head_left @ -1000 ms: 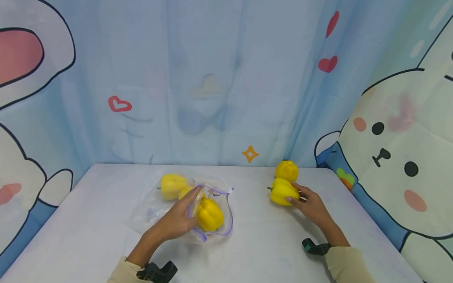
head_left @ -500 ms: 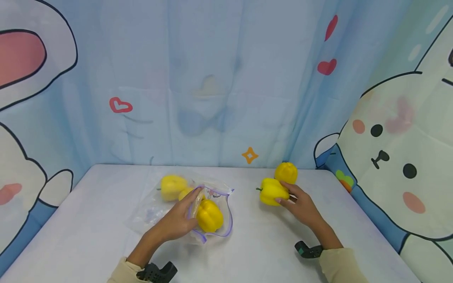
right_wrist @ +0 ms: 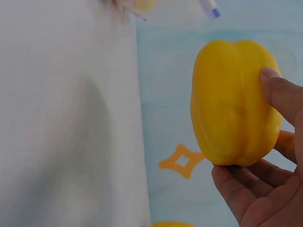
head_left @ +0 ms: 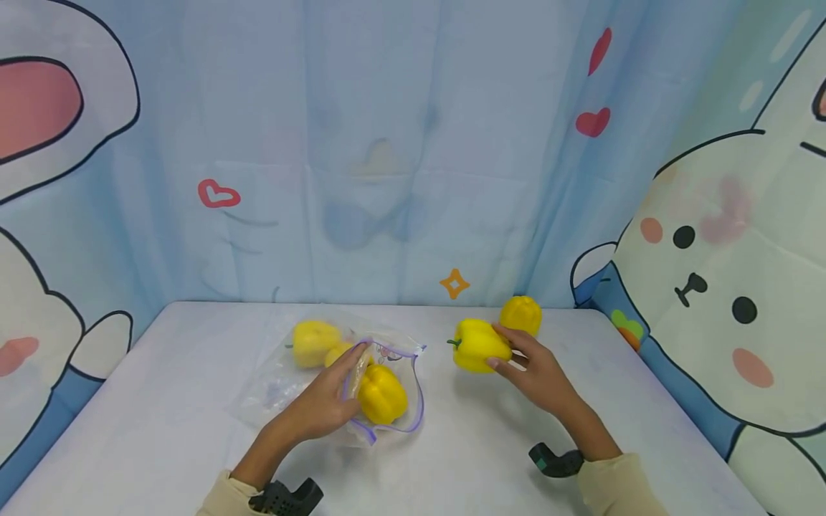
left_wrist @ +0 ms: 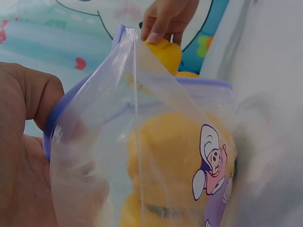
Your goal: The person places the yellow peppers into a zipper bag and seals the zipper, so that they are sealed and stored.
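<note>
"what's furthest left?"

"the clear bag (head_left: 267,387), with the leftmost pepper (head_left: 316,342) and a half-hidden pepper (head_left: 337,352) deep inside. the left hand (head_left: 323,408) grips the bag's purple rim (head_left: 421,401), probably to keep the mouth from sagging."

"and then?"

"the front pepper (head_left: 383,393) lies just within the bag's mouth. well right of the bag, the right hand (head_left: 538,373) grips the held pepper (head_left: 477,346) from its far end, so the green stem (head_left: 454,342) points bagward; the shadow suggests it's off the table (head_left: 452,459). the back pepper (head_left: 521,315) sits right of the bag too, behind that hand's fingers."

"do the wrist views add anything?"

"the left one shows the cartoon print (left_wrist: 210,161) large on the bag, and one digit bent over the rim; through the cloudy plastic i can't quite tell how the others lie. the right one shows the thumb pressed to the pepper's side, fingers opposite, but hides the stem the head view shows."
</note>
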{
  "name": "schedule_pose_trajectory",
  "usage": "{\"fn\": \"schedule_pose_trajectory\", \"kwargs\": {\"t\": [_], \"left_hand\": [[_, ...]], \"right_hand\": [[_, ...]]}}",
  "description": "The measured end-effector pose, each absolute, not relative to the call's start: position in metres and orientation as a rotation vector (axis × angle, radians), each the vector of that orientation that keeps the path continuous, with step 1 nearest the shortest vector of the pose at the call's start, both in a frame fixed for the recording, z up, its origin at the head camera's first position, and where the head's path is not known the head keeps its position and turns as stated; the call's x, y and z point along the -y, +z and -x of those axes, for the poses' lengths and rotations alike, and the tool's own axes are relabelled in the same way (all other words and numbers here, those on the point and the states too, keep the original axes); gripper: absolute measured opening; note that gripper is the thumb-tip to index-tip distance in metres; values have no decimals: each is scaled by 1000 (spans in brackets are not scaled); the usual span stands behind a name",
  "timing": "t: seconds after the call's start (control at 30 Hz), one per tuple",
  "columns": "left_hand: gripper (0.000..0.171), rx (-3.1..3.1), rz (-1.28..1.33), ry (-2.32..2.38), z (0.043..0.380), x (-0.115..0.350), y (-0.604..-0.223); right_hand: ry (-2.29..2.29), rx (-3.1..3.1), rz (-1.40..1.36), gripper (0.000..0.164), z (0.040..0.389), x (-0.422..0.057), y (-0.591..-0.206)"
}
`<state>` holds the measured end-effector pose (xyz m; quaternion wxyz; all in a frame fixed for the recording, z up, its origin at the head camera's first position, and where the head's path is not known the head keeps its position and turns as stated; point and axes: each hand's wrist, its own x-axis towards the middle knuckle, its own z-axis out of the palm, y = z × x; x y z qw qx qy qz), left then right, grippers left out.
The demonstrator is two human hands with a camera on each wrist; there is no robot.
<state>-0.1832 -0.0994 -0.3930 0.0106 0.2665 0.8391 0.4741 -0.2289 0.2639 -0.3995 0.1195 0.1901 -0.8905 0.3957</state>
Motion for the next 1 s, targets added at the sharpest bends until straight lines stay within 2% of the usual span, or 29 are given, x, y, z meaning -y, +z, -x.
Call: {"fn": "schedule_pose_trajectory", "kwargs": {"t": [0.33,1.0], "left_hand": [[80,-2643,-844,1455,183,98,-392],[80,-2656,-851,1453,182,96,-395]], "right_hand": [[1298,2549,-729,58,213,-236,-383],[1391,2638,-1073,55,188,-203,-381]]}}
